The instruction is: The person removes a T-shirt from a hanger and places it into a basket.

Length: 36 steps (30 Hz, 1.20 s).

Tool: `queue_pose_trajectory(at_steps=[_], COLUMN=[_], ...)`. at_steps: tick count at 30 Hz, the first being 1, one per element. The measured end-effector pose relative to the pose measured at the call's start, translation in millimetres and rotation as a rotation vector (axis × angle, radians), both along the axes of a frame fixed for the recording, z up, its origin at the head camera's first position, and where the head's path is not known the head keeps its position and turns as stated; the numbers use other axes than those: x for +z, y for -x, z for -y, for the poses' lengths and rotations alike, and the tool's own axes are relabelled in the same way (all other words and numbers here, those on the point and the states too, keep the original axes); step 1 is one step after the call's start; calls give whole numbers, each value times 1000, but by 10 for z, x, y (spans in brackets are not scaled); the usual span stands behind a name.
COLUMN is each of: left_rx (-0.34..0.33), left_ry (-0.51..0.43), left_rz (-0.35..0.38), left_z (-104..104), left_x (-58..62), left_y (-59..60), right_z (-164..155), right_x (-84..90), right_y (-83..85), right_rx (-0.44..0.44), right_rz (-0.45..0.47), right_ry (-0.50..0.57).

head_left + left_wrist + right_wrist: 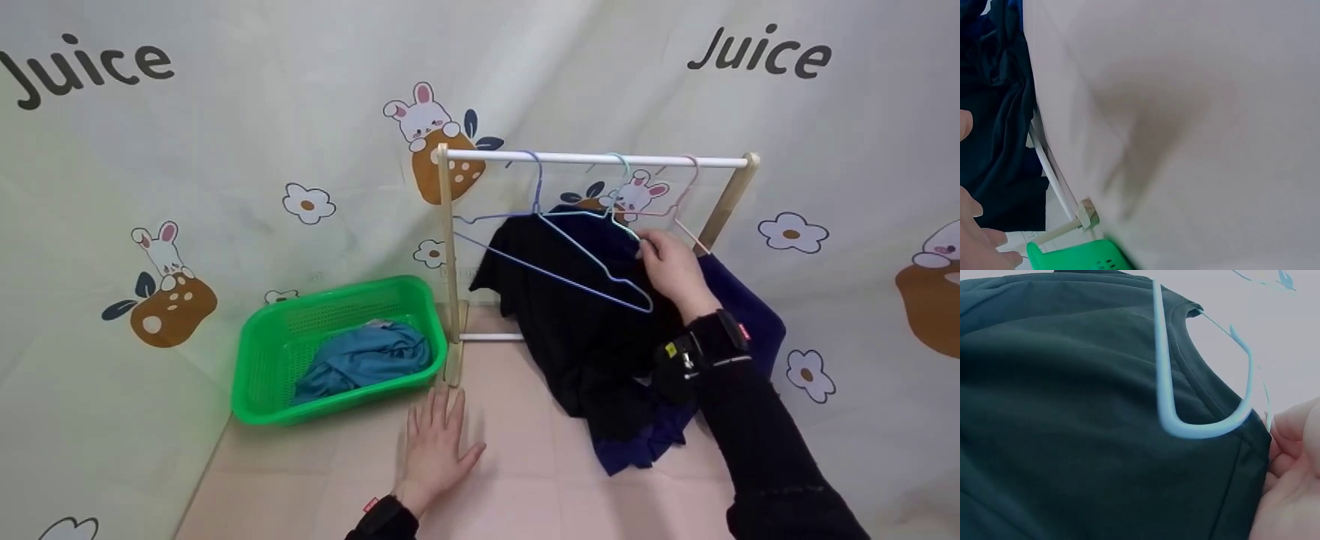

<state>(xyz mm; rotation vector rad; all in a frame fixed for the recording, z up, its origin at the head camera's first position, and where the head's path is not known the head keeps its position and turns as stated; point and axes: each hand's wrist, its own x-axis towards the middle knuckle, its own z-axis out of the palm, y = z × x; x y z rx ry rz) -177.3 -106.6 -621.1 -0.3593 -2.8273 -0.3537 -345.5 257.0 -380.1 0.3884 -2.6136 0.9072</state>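
Head view looks down at a small wooden clothes rack (448, 247) with a white rail, standing on a pale pink floor (525, 480) in front of a cloth backdrop (225, 150) printed with rabbits, flowers and the word "Juice". Three wire hangers hook over the rail: a lilac hanger (559, 262), a light green hanger (616, 206) and a pink hanger (684, 214). A black garment (577, 337) hangs from the rack's middle and pools on the floor, with a dark blue garment (739, 307) behind and beneath it.

The right hand (671, 270), in a black sleeve with a wrist strap, pinches the black garment's shoulder edge by the green hanger, fingers curled on the cloth. Right wrist view shows those fingertips (1292, 439) gripping the shoulder seam, with the lilac hanger's end lying across the fabric just beside the neckline.

The left hand (439, 450) lies flat on the floor, fingers straight and slightly spread, near the rack's left foot. Just to its left sits a green basket (259, 352) holding a teal cloth (367, 358).
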Motion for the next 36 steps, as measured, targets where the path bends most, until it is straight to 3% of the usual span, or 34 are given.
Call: queue_pose_trajectory(at_steps=[6,10,14,22,30,36], left_rx=[-4,-12,-15,1,21,37], left_ry=[24,43,39,10,-6,-2], left_rz=[59,28,-3,37,70,74], left_z=[-12,-8,4,6,21,30], left_x=[-50,-94,-125,-127,-170,-185], left_y=[-82,-118,-123,-109,-118,-101], right_z=[4,-72,-190,-391,-533,-587], right_x=[127,196,172,-256,-726,-997], right_y=[-68,-156,-262,-494,-658,-767], right_rx=[-112,-181,-162,-166,-150,-123], right_rz=[-13,-101,-175,-190,-304,-400], right_ry=[0,55,111,135,202,191])
